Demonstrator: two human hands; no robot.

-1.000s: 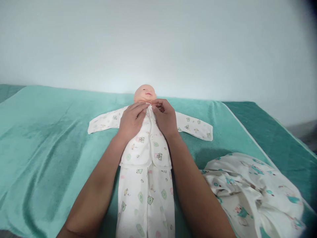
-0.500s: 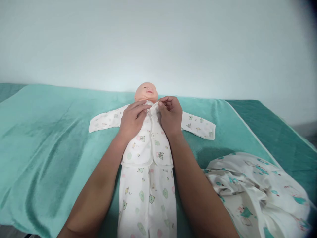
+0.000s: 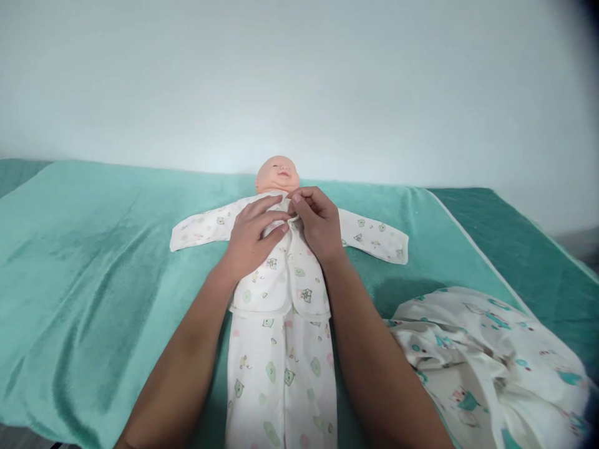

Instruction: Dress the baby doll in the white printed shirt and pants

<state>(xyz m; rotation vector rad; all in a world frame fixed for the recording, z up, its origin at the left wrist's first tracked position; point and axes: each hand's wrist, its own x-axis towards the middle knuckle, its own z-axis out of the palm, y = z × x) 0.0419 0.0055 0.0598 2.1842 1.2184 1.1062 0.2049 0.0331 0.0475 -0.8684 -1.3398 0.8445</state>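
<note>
A baby doll (image 3: 277, 173) lies on its back, dressed in a white printed baby shirt (image 3: 270, 268) with both sleeves stretched out sideways. Matching white trousers (image 3: 281, 374) cover its legs. My left hand (image 3: 255, 234) rests on the chest of the shirt with its fingers spread, the tips near the front opening. My right hand (image 3: 321, 221) pinches the edge of the shirt's front just below the neck, close to the left fingertips. The exact spot between the pinching fingers is partly hidden.
A crumpled white cloth with teal prints (image 3: 491, 355) lies at the lower right, beside my right forearm. The teal blanket (image 3: 93, 249) spreads beneath the doll. Behind it rises a pale wall (image 3: 299, 81). A darker green cover (image 3: 505, 231) shows at the right.
My right hand has moved left and slightly down, bringing the shirt's edge toward the middle of the chest. My left hand's fingers have spread a little more.
</note>
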